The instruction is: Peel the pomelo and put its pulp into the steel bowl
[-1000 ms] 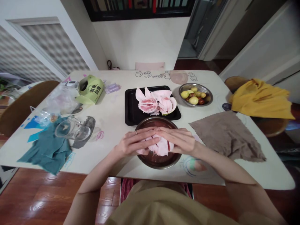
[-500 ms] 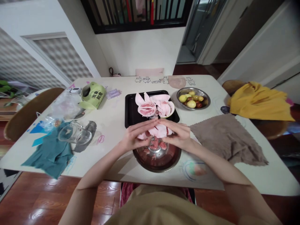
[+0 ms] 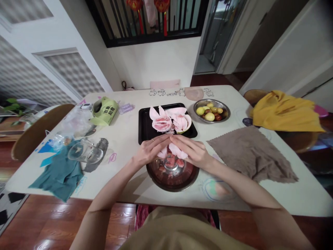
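Both my left hand (image 3: 153,148) and my right hand (image 3: 191,150) are closed round a chunk of pink pomelo (image 3: 177,151), fingertips nearly meeting on top. It is held above the far side of a steel bowl (image 3: 172,184). Inside the bowl lie several peeled red pieces of pomelo flesh (image 3: 170,161). Just beyond my hands is a black tray (image 3: 144,129), which bears a cut pomelo half (image 3: 161,124) and pale peel (image 3: 183,125). My fingers hide part of the chunk and the bowl's far rim.
At the back right stands a steel bowl of fruit (image 3: 218,119). A brown cloth (image 3: 253,152) lies to the right. On the left are a glass pitcher (image 3: 85,152), a teal cloth (image 3: 58,177), a green bag (image 3: 106,110) and clear plastic (image 3: 75,119). A yellow cloth (image 3: 283,113) drapes a chair.
My fingers have come closer together over the pomelo chunk, and the chunk shows a wider gap in its middle. The camera view has tilted up slightly.
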Tool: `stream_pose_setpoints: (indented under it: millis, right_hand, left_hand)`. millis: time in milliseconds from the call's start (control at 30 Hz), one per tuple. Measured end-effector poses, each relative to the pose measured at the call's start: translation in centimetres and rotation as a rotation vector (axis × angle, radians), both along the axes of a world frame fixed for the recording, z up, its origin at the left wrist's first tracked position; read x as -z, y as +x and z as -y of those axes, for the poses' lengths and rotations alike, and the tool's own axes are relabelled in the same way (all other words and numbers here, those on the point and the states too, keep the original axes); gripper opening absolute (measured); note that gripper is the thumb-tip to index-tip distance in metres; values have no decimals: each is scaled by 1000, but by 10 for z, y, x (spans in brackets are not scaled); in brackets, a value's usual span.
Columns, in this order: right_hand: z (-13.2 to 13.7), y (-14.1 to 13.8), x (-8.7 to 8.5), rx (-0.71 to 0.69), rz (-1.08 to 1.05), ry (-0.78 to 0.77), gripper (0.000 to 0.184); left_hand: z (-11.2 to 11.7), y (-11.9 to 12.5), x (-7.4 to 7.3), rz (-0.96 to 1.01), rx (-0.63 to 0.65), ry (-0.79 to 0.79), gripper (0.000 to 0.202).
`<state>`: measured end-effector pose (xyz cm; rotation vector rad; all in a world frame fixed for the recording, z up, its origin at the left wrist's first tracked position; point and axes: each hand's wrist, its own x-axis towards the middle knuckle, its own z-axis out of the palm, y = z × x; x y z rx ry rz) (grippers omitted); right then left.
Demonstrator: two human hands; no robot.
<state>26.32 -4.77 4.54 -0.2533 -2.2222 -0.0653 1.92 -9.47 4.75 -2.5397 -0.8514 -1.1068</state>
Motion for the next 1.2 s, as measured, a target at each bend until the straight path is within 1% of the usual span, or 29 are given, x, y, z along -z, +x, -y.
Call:
stream_pose_setpoints:
  millis: [100,167,233,367,433,500,600,667,733,767,833,900,967,1033,1100,1133,1200]
  right_hand:
    - [0,7,3,-57,7,64,50]
    - [1,11,3,-81,26,66,45]
    - [3,15,-1,-123,47,38,40]
    - [3,20,-13,-195,73,-20,44]
    - [2,21,-17,-214,73,-10,45]
    - [-1,21,-17,-241,63,0,43]
    - [-5,18,-12,-257,11,-44,40]
    - [-7,16,-7,-246,-48,-101,42]
    - [-9,13,-3,-232,-148,-177,44]
    - [-10,12,-1,-216,-215,-220,46]
    - [-13,8,3,-165,-336,-295,50]
    - [-17,4,5,-106,-397,-314,48]
    - [-21,-1,8,-68,-403,-297,43]
    - [-24,-5,11,-63,-408,-271,42]
    - [-27,-9,12,-69,-421,-265,44]
    - [-28,-11,12,-71,-436,-268,46]
    - [-30,-13,12,-70,-487,-279,50]
  left_hand:
    - [6,-4,-8,-47,80,-5,54]
    - [10,-5,-14,-49,144,-22,55]
    - [14,-5,-19,-36,192,-46,58]
    - [17,-5,-26,17,224,-88,59]
    - [16,-5,-26,64,262,-88,59]
    - [13,-5,-25,102,305,-95,58]
    - [7,-5,-20,169,347,-113,53]
    - [2,-7,-14,252,358,-121,48]
    - [-4,-9,-6,359,331,-122,41]
    - [-6,-11,-3,426,293,-111,37]
    - [-10,-13,4,567,178,-84,31]
    - [-12,-14,6,644,53,-100,34]
    - [-12,-14,3,616,-36,-163,49]
    - [-10,-12,-1,534,-77,-222,61]
    - [-9,-11,-5,493,-101,-250,58]
    - [-9,-11,-6,514,-120,-252,54]
    - [-10,-10,-4,633,-183,-244,47]
